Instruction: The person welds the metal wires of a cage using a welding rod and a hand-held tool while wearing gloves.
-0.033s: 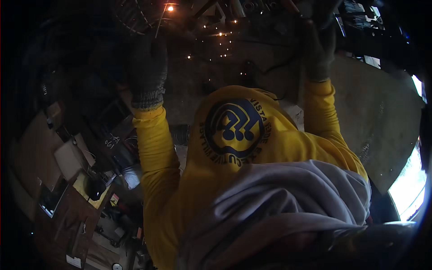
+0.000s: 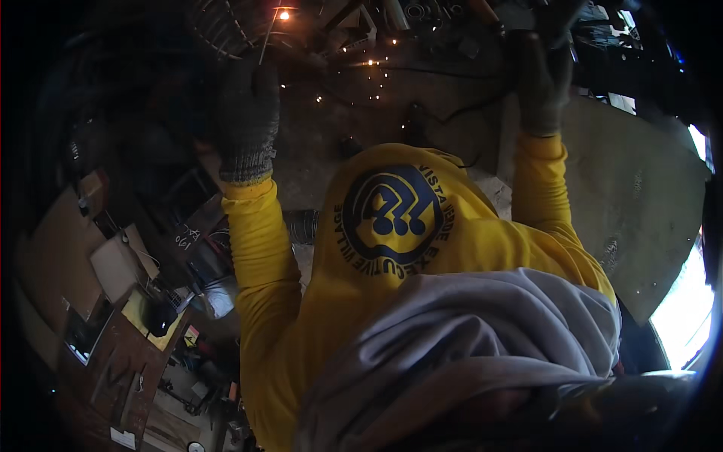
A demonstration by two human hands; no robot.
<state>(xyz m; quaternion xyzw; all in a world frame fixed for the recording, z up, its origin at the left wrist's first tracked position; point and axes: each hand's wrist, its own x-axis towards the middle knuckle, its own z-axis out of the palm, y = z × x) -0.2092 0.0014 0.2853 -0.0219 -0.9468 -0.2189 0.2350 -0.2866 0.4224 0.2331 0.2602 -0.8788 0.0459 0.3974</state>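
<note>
My left hand (image 2: 252,109), in a grey knit glove, is closed at the upper left. A thin metal rod (image 2: 266,36) rises from its fingers toward a bright orange glow (image 2: 283,14), and I take it as held there. Beside that glow is a round wire cage-like frame (image 2: 218,30). My right hand (image 2: 541,94), also gloved, is raised at the upper right. Its thumb and fingers reach up to a dark shape (image 2: 556,24), which seems gripped; what it is stays too dark to tell. Small orange sparks (image 2: 370,62) are scattered between my hands.
Metal pieces and pipes (image 2: 395,13) lie along the top edge. A dark cable (image 2: 471,108) curves across the floor. To the right stands a large greenish-brown board (image 2: 625,196). Cardboard (image 2: 115,270), a brown wooden surface (image 2: 124,369) and tools crowd the lower left.
My right hand has shifted slightly to the right. The sparks have changed position and the surroundings look a little brighter. My left hand and the rod are almost where they were.
</note>
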